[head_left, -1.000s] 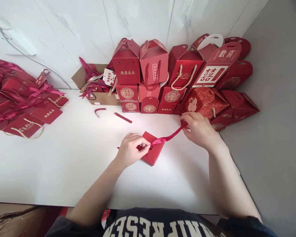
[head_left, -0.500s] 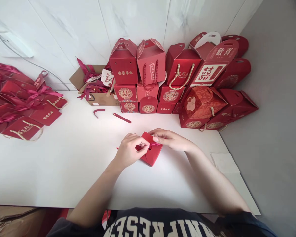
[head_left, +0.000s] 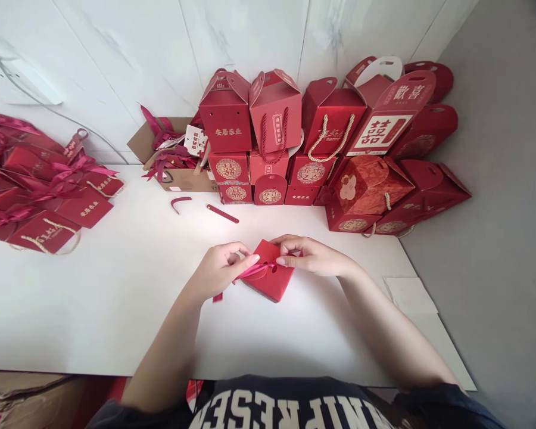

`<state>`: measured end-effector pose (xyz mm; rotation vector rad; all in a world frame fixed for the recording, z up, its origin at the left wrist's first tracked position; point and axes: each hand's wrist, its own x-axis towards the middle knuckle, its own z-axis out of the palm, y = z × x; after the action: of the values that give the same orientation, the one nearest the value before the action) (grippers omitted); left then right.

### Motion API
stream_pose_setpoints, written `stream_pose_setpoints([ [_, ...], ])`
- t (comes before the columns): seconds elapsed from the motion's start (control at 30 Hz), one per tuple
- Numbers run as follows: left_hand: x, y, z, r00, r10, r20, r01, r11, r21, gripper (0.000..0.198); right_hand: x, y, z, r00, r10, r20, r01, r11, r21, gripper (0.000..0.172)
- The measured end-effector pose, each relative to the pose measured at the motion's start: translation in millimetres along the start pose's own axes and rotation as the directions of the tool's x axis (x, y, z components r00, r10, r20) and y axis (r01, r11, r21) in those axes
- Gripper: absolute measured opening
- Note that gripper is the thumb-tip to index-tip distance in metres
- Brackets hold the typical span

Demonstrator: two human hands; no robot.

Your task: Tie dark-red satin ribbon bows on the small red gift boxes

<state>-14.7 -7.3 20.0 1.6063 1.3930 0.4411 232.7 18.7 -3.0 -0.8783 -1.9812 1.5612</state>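
Note:
A small red gift box (head_left: 277, 287) sits on the white table in front of me, turned cornerwise. A magenta ribbon (head_left: 255, 270) runs across its top by a dark hole, and its left tail hangs past the box onto the table. My left hand (head_left: 223, 268) is closed at the box's left side, thumb and forefinger pinched on the ribbon. From the right, my right hand (head_left: 311, 255) is closed at the far right corner, its thumb pressing the ribbon near the hole. Its lower fingers are partly hidden behind the box.
Stacked red gift boxes (head_left: 230, 134) stand along the wall. An open cardboard box (head_left: 190, 180) holds ribbons and tags. Two dark red strips (head_left: 223, 214) lie before it. Ribboned boxes (head_left: 84, 205) crowd the left. A grey wall (head_left: 495, 238) bounds the right.
My left hand has moved left from the box's middle, drawing the ribbon out with it. More ribbon and the hole now show. My right hand has barely moved.

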Motion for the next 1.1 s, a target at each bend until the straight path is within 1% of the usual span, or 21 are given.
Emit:
stream_pose_setpoints([
  [0.07,-1,1,-1.7,0.997,-0.082,0.012,0.083,0.996,-0.042,0.044,0,0,0,1.000,-0.003,0.010,0.003,1.000,0.007,0.028],
  [0.17,-1,2,-3.8,0.983,-0.179,0.043,0.181,0.983,-0.038,0.051,-1,0,0,1.000,-0.003,0.016,0.002,1.000,0.009,0.028],
  [0.27,-3,4,-7.1,0.965,-0.232,0.120,0.233,0.972,0.005,0.053,0,1,0,1.000,0.011,0.015,-0.011,1.000,0.010,0.030],
  [0.33,-3,6,-9.4,0.953,-0.244,0.178,0.243,0.970,0.025,0.050,0,1,-1,1.000,0.020,0.016,-0.020,1.000,0.012,0.031],
  [0.43,-3,7,-11.4,0.945,-0.233,0.228,0.237,0.971,0.012,0.047,-1,1,-4,1.000,0.016,-0.005,-0.016,1.000,-0.017,0.032],
  [0.63,0,-2,-11.2,0.944,-0.177,0.280,0.195,0.980,-0.035,0.048,-8,-5,-11,0.996,0.049,-0.080,-0.062,0.985,-0.163,0.032],
  [0.77,5,-7,-13.6,0.932,-0.167,0.320,0.187,0.982,-0.031,0.044,-10,-8,-8,0.990,0.028,-0.139,-0.067,0.957,-0.283,0.033],
  [0.87,8,-10,-16.5,0.922,-0.172,0.348,0.197,0.980,-0.038,0.044,-12,-11,-5,0.988,0.017,-0.155,-0.076,0.921,-0.383,0.033],
  [0.97,9,-12,-18.9,0.932,-0.109,0.345,0.152,0.983,-0.100,0.045,-17,-18,-4,0.983,0.011,-0.184,-0.094,0.890,-0.446,0.029],
  [1.03,10,-12,-19.6,0.946,-0.041,0.321,0.100,0.980,-0.169,0.044,-20,-23,-4,0.981,-0.008,-0.193,-0.082,0.887,-0.455,0.026],
  [1.1,11,-12,-19.2,0.958,-0.003,0.287,0.063,0.978,-0.201,0.046,-22,-27,-4,0.983,-0.008,-0.185,-0.075,0.896,-0.437,0.028],
])
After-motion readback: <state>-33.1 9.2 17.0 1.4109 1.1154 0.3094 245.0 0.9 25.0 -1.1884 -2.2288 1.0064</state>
